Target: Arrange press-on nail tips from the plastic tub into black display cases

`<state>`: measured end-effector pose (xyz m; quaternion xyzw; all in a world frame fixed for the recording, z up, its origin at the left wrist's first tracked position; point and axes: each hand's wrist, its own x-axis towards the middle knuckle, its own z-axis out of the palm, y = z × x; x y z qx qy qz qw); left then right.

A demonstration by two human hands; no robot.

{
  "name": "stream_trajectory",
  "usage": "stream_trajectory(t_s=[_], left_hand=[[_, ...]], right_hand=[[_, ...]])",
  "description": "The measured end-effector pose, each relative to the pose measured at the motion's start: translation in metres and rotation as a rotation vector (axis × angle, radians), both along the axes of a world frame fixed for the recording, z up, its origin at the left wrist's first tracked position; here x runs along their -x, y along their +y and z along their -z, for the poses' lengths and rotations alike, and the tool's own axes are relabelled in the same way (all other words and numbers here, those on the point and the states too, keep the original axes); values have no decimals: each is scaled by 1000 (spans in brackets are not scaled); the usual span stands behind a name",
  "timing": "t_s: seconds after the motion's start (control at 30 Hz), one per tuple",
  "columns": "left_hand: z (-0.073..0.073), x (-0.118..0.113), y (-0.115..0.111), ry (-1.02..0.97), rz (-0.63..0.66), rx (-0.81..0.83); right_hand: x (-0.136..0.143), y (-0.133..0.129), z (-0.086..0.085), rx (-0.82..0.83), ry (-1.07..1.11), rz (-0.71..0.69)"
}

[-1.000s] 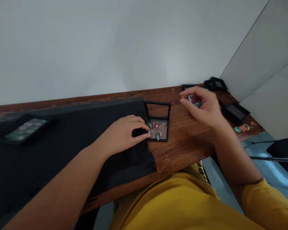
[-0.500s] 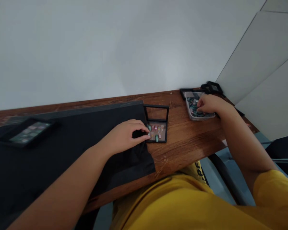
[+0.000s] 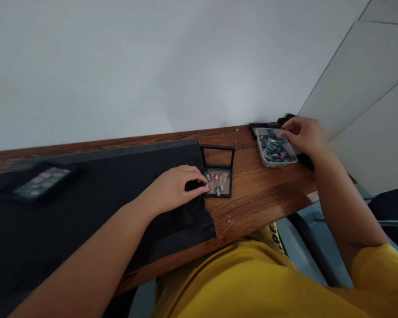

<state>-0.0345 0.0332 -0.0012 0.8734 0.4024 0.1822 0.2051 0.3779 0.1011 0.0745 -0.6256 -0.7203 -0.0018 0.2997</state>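
Observation:
My left hand (image 3: 181, 187) reaches over the left edge of an open black case (image 3: 230, 183), thumb and index finger bent close together in a pinch. Between or just behind those fingertips is something small and pale that I cannot make out. Several press-on nails (image 3: 218, 190), green, pink and clear, lie in the case, and its framed lid (image 3: 218, 147) stands raised. My right hand (image 3: 303, 132) hovers at the upper right rim of a clear plastic box (image 3: 278, 164) heaped with loose green and pink nails (image 3: 272, 149). Its fingers are curled in a pinch; what they hold is too small to tell.
A black cloth (image 3: 119, 176) covers the left of the wooden table (image 3: 245, 190). On it lies another black case (image 3: 41, 182), blurred, with nails inside. Dark cases (image 3: 257, 128) lie behind the clear box. A white wall (image 3: 185, 66) rises behind the table.
My right hand has lifted out of the nails in the clear box and moved up and right to its rim. My left hand stays at the case.

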Motion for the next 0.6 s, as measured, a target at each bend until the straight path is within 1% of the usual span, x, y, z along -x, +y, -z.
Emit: stream_trajectory(t_s=[0.07, 0.13, 0.17, 0.23, 0.3, 0.37, 0.43, 0.5, 0.6], left_hand=[[0, 0, 0, -5, -2, 8], [0, 0, 0, -4, -5, 19], [1, -1, 0, -3, -6, 25], [1, -1, 0, -2, -13, 30], [1, -1, 0, 0, -19, 28], [1, -1, 0, 3, -20, 24], [0, -1, -1, 12, -16, 23], [0, -2, -1, 19, -13, 19], [-1, -3, -2, 10, -8, 7]], right_hand=[[4, -9, -4, -96, 203, 0], [17, -25, -6, -163, 398, -44], [27, -35, -5, -172, 486, -86], [53, -60, 1, -134, 642, -192], [83, -82, 13, 16, 748, -333], [109, -95, 29, 259, 823, -470], [127, -97, 45, 412, 860, -516], [135, -92, 57, 492, 872, -532], [136, -81, 66, 516, 836, -536]])
